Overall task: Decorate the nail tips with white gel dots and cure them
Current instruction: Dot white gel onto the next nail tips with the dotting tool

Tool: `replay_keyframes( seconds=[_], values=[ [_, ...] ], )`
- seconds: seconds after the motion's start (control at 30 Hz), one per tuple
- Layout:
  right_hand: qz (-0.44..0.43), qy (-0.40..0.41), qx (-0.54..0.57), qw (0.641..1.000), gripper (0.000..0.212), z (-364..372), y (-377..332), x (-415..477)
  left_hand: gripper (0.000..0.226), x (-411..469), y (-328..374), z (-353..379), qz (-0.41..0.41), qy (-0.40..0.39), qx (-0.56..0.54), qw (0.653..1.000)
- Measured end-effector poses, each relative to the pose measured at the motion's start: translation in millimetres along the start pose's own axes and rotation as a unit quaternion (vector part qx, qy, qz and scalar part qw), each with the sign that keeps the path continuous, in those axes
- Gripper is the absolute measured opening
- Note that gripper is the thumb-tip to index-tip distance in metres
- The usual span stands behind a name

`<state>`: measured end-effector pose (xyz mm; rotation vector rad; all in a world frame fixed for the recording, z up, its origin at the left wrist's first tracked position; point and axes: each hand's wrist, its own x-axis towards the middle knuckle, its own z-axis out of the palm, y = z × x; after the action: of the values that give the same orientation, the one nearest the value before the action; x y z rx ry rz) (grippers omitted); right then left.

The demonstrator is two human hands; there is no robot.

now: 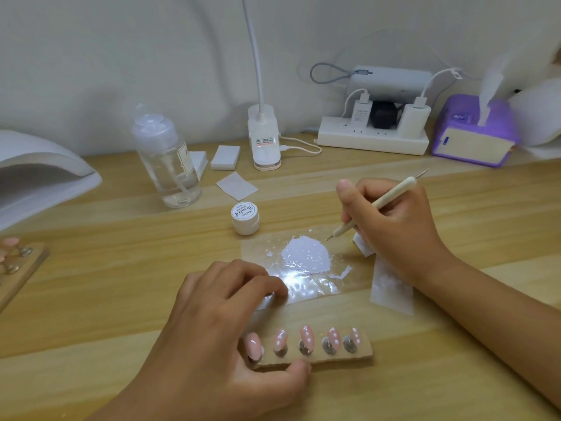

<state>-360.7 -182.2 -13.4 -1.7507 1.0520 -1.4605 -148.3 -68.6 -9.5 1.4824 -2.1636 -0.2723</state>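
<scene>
On a wooden surface (121, 268), the right hand (397, 229) pinched a dotting tool (378, 204) in its fingers like a pen. The tool's tip hovered just beside a puddle of white gel (305, 253) on a clear film (306, 288). The left hand (218, 317) held the left end of a wooden strip (362, 352), with its thumb on the near edge and its fingers curled. Five pink nail tips (306, 334) stood on the strip, four of them dotted white. A small gel pot (246, 218) sat behind the film.
</scene>
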Motion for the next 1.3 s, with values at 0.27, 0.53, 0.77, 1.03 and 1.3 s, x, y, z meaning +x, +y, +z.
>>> replay_keyframes(
  seconds=[0.27,0.53,0.77,1.03,1.3],
  values=[
    [0.047,0.057,0.054,0.996,0.050,-8,-15,13,0.054,-1,0,-1,0.002,-0.005,-0.005,1.000],
    [0.303,0.167,0.291,0.892,0.040,-19,-27,31,0.053,0,1,0,0.003,0.002,-0.006,1.000],
    [0.379,0.168,0.384,0.825,0.043,-25,-27,33,0.055,1,-1,1,0.007,0.005,-0.005,1.000],
    [0.042,-0.079,-0.054,0.994,0.041,-3,-28,9,0.054,1,0,2,0.006,0.011,-0.003,1.000],
    [0.031,-0.151,-0.084,0.985,0.043,6,-24,-3,0.055,0,0,0,0.006,-0.002,0.000,1.000]
  ],
)
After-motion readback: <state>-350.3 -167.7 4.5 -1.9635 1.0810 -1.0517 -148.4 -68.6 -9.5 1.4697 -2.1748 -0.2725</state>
